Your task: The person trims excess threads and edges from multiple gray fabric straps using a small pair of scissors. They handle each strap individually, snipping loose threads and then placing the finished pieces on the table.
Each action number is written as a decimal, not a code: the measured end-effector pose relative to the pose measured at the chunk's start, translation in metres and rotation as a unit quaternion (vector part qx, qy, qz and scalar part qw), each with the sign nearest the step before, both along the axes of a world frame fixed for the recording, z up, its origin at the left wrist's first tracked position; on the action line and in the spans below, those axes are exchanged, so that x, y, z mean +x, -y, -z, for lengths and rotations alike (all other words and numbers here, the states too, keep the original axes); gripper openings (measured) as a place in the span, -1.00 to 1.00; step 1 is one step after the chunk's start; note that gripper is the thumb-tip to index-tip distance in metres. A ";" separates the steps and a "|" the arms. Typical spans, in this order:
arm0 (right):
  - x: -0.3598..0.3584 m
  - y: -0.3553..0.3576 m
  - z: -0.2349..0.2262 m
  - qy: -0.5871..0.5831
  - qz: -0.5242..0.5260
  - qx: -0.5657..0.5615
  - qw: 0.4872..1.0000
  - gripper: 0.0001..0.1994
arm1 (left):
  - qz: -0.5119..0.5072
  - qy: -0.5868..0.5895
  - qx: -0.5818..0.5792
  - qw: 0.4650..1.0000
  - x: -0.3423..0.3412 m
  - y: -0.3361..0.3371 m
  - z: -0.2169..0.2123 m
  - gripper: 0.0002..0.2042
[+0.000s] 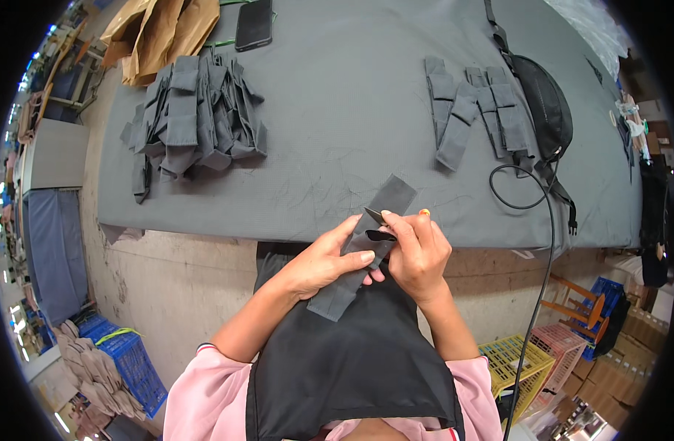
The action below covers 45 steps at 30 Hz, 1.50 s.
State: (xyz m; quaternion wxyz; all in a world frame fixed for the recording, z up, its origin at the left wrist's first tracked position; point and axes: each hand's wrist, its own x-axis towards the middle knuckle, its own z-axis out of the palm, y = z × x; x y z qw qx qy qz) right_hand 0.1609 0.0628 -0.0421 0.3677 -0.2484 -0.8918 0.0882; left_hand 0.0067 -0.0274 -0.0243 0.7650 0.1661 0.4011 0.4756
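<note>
A dark grey fabric strip (pixel 337 298) with folded, stitched-looking sections slants across my two hands, just off the table's front edge. My left hand (pixel 322 261) is closed around its middle, thumb lying on top. With thumb and forefinger, my right hand (pixel 419 257) pinches a raised flap of the same strip near its far end. A black loop or fold opening (pixel 381 235) shows between the hands. Something small, yellow and orange (pixel 424 212) sits at a right finger; I cannot make out what it is.
On the grey-covered table (pixel 329 125) lie a big heap of similar strips (pixel 197 117) at left and several more strips (pixel 454 121) at right. A phone (pixel 254 24), brown paper bag (pixel 157 37), black waist bag (pixel 542 103) and black cable (pixel 550 242) surround them. Crates (pixel 517 360) stand lower right.
</note>
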 end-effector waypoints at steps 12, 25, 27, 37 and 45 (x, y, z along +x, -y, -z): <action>0.019 0.029 -0.022 -0.098 0.028 -0.375 0.922 -0.71 | -0.227 -0.016 0.019 0.974 -0.028 -0.022 0.017 -0.58; 0.011 0.014 -0.026 0.127 -0.153 -0.262 0.944 -0.76 | -0.167 -0.014 0.002 0.986 -0.030 -0.037 0.007 -0.59; 0.010 0.011 -0.024 0.133 -0.175 -0.242 0.945 -0.75 | -0.151 -0.004 0.006 0.989 -0.031 -0.037 0.007 -0.58; 0.013 0.007 -0.021 0.129 -0.222 -0.187 0.948 -0.74 | -0.114 0.057 -0.026 0.991 -0.034 -0.040 0.018 -0.57; 0.013 0.020 -0.023 0.029 -0.156 -0.235 0.959 -0.74 | -0.156 0.025 -0.019 0.987 -0.032 -0.041 0.016 -0.57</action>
